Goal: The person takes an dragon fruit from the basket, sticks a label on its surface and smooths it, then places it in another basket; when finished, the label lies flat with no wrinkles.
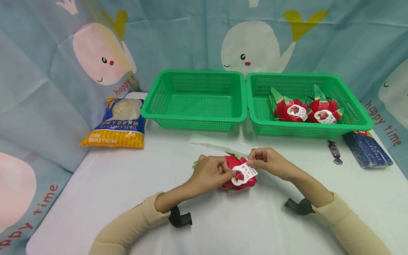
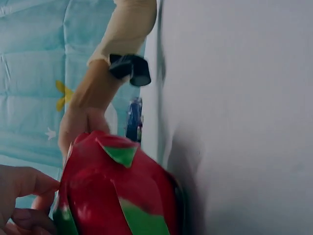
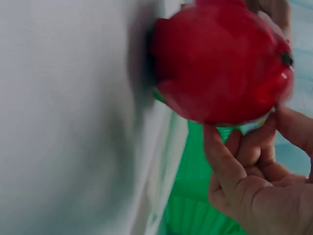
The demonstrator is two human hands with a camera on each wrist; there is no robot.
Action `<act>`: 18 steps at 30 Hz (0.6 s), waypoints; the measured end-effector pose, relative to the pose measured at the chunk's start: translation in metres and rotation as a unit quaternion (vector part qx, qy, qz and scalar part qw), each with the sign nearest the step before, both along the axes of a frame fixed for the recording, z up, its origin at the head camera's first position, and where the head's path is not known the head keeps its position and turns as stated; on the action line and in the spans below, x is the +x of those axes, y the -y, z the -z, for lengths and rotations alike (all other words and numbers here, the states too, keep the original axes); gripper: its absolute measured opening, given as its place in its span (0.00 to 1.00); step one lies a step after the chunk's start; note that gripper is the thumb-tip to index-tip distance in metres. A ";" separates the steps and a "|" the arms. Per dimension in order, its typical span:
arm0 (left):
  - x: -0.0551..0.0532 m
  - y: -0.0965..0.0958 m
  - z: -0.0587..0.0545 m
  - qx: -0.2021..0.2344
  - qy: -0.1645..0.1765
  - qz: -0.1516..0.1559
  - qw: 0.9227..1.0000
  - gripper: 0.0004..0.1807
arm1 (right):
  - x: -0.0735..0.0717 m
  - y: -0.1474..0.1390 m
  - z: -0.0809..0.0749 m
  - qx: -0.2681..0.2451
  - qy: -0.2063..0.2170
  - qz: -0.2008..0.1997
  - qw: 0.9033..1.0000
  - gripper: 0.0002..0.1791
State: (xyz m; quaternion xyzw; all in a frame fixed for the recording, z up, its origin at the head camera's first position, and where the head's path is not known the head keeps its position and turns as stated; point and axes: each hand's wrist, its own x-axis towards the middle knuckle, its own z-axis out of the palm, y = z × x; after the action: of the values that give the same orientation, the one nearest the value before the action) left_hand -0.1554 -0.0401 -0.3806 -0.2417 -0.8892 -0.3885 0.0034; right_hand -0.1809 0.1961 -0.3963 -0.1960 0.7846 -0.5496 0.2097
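A red dragon fruit (image 1: 232, 161) with green-tipped scales, apparently artificial, lies on the table in front of me. Across its top sits a white label (image 1: 250, 171) printed with dragon fruit. My left hand (image 1: 208, 174) pinches the label's left edge between thumb and finger, its other fingers curled by the fruit. At the label's upper right edge, my right hand (image 1: 271, 163) pinches with thumb and forefinger. The right wrist view has the fruit (image 3: 220, 63) just above the right hand's fingertips; the left wrist view shows its scaled side (image 2: 117, 191). The label's underside is hidden.
Behind the fruit lies a pale label sheet (image 1: 207, 141). A green basket (image 1: 194, 124) stands beside another green basket (image 1: 306, 131) holding two labelled dragon fruits (image 1: 288, 106). A pasta bag (image 1: 118, 124) is left; a wrapped candy (image 1: 334, 152) and spaghetti pack (image 1: 369, 150) are right.
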 end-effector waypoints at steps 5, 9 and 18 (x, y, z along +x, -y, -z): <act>-0.001 -0.003 0.001 -0.006 -0.090 0.015 0.996 0.10 | 0.002 -0.003 0.008 -0.018 0.020 0.037 0.999 0.14; 0.000 -0.009 0.003 -0.029 -0.173 0.055 0.983 0.14 | 0.004 -0.003 0.005 -0.030 -0.040 0.041 0.998 0.10; -0.009 -0.007 0.018 -0.049 -0.102 0.125 0.986 0.21 | -0.004 -0.009 0.006 0.027 -0.012 -0.110 0.994 0.13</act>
State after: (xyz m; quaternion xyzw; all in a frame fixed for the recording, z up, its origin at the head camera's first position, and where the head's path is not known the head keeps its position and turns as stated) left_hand -0.1642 -0.0333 -0.3984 -0.3894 -0.8648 -0.3150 0.0341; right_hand -0.1847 0.2052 -0.4022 -0.2815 0.7753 -0.4995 0.2649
